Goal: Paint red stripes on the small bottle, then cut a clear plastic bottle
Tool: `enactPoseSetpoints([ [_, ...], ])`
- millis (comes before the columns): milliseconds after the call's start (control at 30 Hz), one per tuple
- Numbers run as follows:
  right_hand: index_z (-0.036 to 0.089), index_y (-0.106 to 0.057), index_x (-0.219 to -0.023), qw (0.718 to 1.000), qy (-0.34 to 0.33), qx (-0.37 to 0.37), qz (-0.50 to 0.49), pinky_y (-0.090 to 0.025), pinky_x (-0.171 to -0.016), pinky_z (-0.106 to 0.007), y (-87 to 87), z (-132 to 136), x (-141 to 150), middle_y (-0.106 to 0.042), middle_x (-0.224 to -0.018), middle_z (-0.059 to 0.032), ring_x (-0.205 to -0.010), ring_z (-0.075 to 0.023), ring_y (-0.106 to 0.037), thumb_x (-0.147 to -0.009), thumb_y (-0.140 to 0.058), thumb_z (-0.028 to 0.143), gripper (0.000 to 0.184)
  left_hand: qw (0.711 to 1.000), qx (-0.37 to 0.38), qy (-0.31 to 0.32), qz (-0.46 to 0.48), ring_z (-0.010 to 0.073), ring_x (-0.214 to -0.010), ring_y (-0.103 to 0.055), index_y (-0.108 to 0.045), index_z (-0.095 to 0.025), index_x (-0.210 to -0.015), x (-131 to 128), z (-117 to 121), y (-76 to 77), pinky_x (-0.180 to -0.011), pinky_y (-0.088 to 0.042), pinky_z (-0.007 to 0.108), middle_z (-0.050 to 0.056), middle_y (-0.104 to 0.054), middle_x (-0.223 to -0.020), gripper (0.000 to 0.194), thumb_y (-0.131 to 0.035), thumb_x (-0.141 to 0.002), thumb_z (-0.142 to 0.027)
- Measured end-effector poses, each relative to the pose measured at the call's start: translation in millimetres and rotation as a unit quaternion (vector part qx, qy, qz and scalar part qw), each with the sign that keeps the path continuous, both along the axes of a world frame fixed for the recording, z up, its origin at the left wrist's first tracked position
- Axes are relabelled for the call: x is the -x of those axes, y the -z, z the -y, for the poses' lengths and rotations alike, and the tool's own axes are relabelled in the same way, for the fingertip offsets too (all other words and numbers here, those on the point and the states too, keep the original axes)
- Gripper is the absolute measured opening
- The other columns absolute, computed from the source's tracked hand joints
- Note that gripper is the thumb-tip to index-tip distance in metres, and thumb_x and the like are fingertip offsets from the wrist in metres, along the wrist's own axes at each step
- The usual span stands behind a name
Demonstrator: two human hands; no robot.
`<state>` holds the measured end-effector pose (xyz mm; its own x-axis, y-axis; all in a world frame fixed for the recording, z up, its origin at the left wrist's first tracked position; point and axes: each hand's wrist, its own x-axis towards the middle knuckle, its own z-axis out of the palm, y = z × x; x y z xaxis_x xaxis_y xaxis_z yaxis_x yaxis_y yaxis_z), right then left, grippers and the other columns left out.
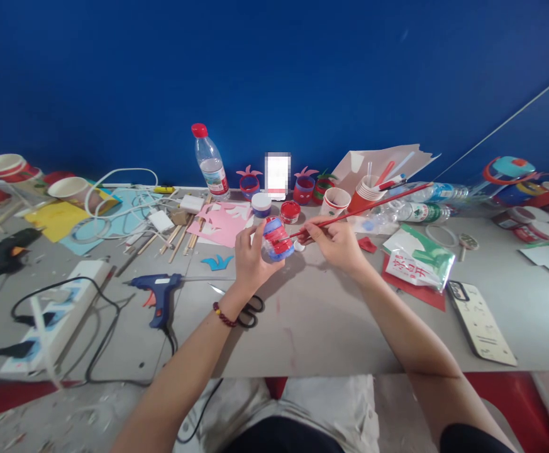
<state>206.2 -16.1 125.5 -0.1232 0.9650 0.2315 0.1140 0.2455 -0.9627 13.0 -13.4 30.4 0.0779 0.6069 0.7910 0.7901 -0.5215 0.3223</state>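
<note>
My left hand (251, 258) is closed around a small clear plastic container painted with red and blue bands (277, 239), held tilted above the grey table (312, 321). My right hand (335, 242) pinches a long red paintbrush (363, 211); its tip touches the container's red band. Just behind stand an open pot of red paint (290, 211) and a white-lidded pot (261, 204). A red bead bracelet sits on my left wrist.
A blue glue gun (157, 288), black scissors (250, 311), a white power strip (57, 318) with cables, pink paper cutouts (220, 225), a water bottle (210, 162), paper cups (335, 201), finished painted pots (304, 189), a phone (479, 324) and a snack bag (418, 264) crowd the table.
</note>
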Motion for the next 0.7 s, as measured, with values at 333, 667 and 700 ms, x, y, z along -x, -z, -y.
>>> enactPoseSetpoints([
  [333,0.017,-0.068,-0.08,0.997,0.056,-0.025,0.04,-0.066,-0.073,-0.042,0.7,-11.3,-18.7,-0.074,-0.077,-0.0092,-0.071,-0.0233,-0.075,-0.077,-0.067,0.072,0.056,1.0,0.0,0.0,0.011,0.0304,-0.109,-0.054,-0.041,-0.017,-0.144,2.4,-0.5,-0.3,-0.096,-0.05,0.048,0.015,-0.055,-0.117,0.098,-0.086,-0.058,-0.031],
  [667,0.017,-0.068,-0.084,0.999,-0.009,0.014,-0.028,-0.067,-0.075,-0.042,3.6,-8.7,-14.3,-0.073,-0.077,-0.007,-0.074,-0.0222,-0.074,-0.079,-0.073,0.061,0.045,1.0,0.002,0.0,-0.002,0.0285,-0.105,-0.055,-0.042,-0.018,-0.143,0.3,0.8,-2.2,-0.095,-0.05,0.046,0.014,-0.055,-0.116,0.094,-0.084,-0.06,-0.028],
  [700,0.017,-0.068,-0.084,0.999,-0.014,0.019,-0.032,-0.067,-0.075,-0.042,3.4,-6.9,-11.4,-0.073,-0.077,-0.0071,-0.074,-0.0223,-0.075,-0.079,-0.073,0.061,0.045,1.0,0.002,0.003,-0.002,0.0284,-0.105,-0.055,-0.042,-0.018,-0.143,0.1,1.0,-2.5,-0.095,-0.05,0.045,0.014,-0.055,-0.116,0.093,-0.084,-0.06,-0.028],
])
